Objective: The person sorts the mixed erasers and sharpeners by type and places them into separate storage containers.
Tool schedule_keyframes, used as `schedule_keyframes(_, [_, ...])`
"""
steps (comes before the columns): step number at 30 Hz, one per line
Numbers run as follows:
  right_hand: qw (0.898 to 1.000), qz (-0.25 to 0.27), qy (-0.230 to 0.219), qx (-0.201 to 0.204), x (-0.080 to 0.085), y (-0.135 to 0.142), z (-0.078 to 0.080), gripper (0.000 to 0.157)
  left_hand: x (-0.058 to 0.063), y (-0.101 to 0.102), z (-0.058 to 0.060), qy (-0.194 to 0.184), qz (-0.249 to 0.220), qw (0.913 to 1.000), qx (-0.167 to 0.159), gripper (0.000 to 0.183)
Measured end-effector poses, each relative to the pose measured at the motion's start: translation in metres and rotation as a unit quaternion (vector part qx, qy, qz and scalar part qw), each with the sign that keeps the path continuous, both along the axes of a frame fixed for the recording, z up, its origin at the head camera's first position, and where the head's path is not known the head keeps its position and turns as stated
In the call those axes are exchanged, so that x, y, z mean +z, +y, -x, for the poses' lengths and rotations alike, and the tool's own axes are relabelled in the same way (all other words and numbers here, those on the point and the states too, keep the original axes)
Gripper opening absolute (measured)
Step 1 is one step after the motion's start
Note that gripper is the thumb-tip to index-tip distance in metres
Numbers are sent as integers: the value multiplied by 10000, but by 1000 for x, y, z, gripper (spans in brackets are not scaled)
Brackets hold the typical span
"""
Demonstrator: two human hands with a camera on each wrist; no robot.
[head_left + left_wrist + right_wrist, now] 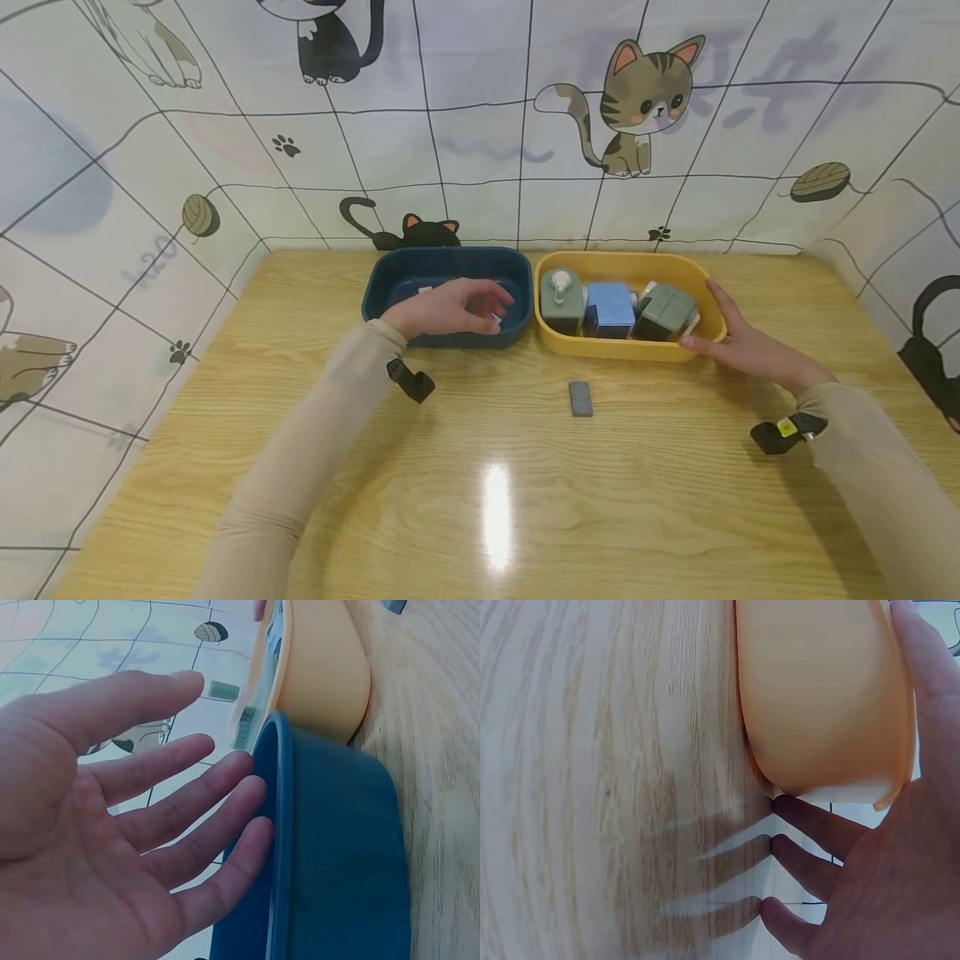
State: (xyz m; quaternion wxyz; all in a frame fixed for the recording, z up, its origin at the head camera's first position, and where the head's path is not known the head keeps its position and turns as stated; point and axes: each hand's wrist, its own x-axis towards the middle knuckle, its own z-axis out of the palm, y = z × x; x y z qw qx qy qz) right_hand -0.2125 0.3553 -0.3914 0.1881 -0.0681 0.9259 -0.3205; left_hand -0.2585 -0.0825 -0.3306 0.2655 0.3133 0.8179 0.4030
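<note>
My left hand (457, 306) hovers over the dark blue bin (372, 292), its fingers loosely spread and holding nothing. Small white pieces (425, 289) show inside that bin, partly hidden by the hand. At the right end of the yellow bin (615, 347), my right hand (750, 340) rests with thumb and fingers spread around the corner; in the right wrist view the thumb lies along the rim. Inside the yellow bin are a green box-shaped container (561, 310) with a white top piece, a blue box (610, 308) and a tilted green box (666, 310).
A small grey rectangular piece (581, 398) lies on the wooden table (420, 483) in front of the yellow bin. The two bins stand side by side near the back edge, close to a cat-patterned cloth (480, 150).
</note>
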Motion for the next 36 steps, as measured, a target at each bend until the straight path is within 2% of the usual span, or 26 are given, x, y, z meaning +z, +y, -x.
schedule_keyframes(7, [10000, -29, 47, 39, -1, 2, 1, 102, -1, 4, -4, 106, -67, 9998, -129, 43])
schedule_keyframes(22, [10000, -25, 21, 52, 1, 1, 0, 102, 4, 14, -15, 708, 286, 9962, -428, 41])
schedule_keyframes(29, [10000, -46, 35, 43, 1, 0, 0, 102, 4, 21, -23, 459, -54, 9971, -606, 39])
schedule_keyframes(36, [10000, 33, 71, 25, 1, -1, -1, 103, 1, 27, -25, 487, -166, 9955, -792, 39])
